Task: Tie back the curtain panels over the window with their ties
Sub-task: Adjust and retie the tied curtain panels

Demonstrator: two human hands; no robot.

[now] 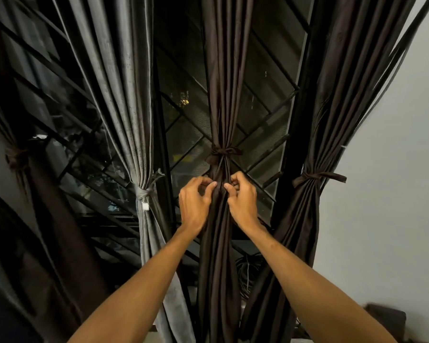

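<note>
A dark brown middle curtain panel hangs gathered in front of the window, bound by a brown tie knotted around it. Just below that knot, my left hand and my right hand pinch the folds of this panel from either side, fingertips curled into the fabric. A grey panel to the left is bound by a grey tie. The right brown panel carries a tied brown bow. A far-left brown panel is also cinched with a tie.
Behind the curtains is a dark window with a diagonal metal grille. A white wall fills the right side. Coiled cables lie low behind the panels, and a dark box sits at the bottom right.
</note>
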